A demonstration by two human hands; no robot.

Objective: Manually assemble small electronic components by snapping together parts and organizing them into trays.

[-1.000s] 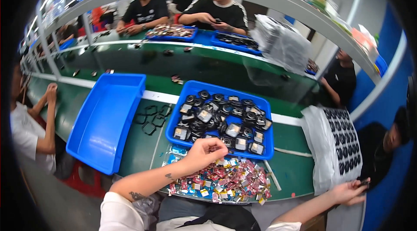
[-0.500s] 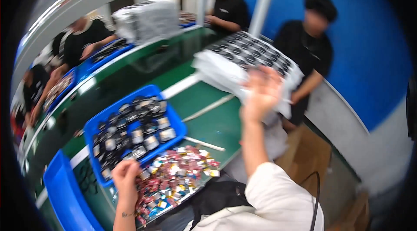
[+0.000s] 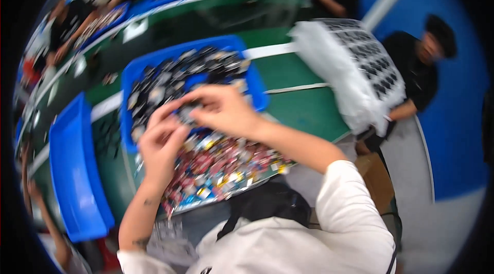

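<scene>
My left hand (image 3: 163, 137) and my right hand (image 3: 225, 109) meet above the near part of a blue tray (image 3: 261, 92). Their fingertips are bent and close together around a small greyish part (image 3: 184, 115), too blurred to name and mostly covered by fingers. Inside the tray lie many black parts (image 3: 177, 70), some with pale squares. Just below my hands, at the near edge of the table, spreads a pile of small pieces (image 3: 226, 163) in pink, red, yellow, blue and silver.
An empty-looking blue bin (image 3: 80, 171) stands left on the green table (image 3: 293, 106). At the right is a white plastic-wrapped stack (image 3: 342, 75) topped with rows of black round parts, beside a person (image 3: 414, 73) in black. Other people work across the table. A cardboard box (image 3: 375, 181) stands below.
My right hand has come back from beside the wrapped stack to meet my left hand over the tray. My left hand has risen from the pile's edge. The whole view has shifted.
</scene>
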